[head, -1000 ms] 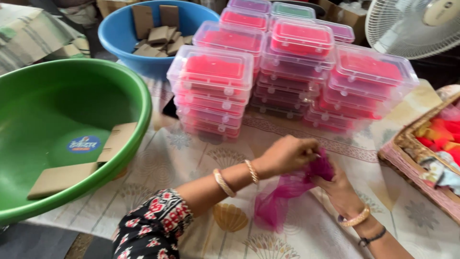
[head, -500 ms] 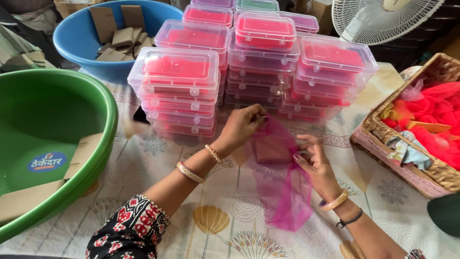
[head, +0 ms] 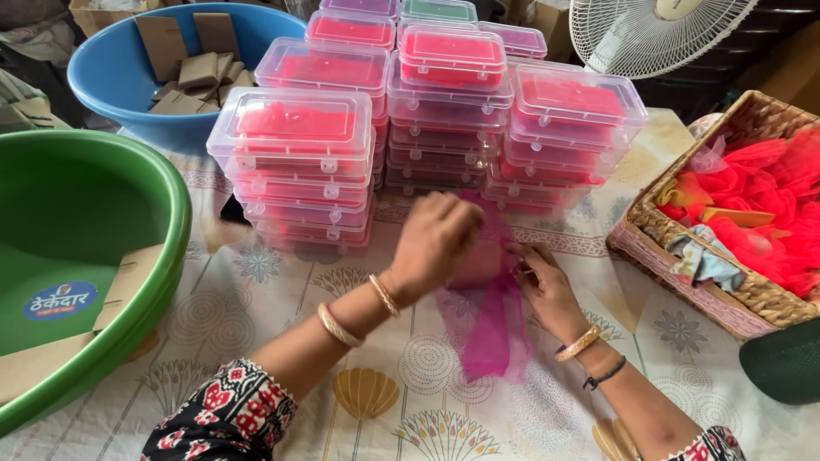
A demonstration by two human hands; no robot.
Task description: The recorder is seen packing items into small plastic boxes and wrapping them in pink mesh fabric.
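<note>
Near the middle of the table (head: 401, 376), just in front of the stacked clear boxes (head: 295, 166), both hands meet on a sheer magenta net pouch (head: 491, 329). The left hand (head: 436, 239) lies curled over the pouch's upper end, knuckles up, covering a small dark block that seems to sit inside; whether its fingers pinch the net or only press on it cannot be told. The right hand (head: 542, 286) comes in from the basket side, its fingertips nipping the pouch's edge. The pouch's long axis runs from the boxes back toward the table's near edge, with its loose tail trailing between the two forearms. The left hand sits on top of the load, so it is the nearer; the right touches only the rim.

Compared with half a second ago, the pouch has dropped from a raised, spread-open hold to lying flatter on the cloth, the left hand has closed over it, and the block no longer shows through the net. To either side stand the green tub (head: 81, 256) and the woven basket (head: 683, 256) of red net.
</note>
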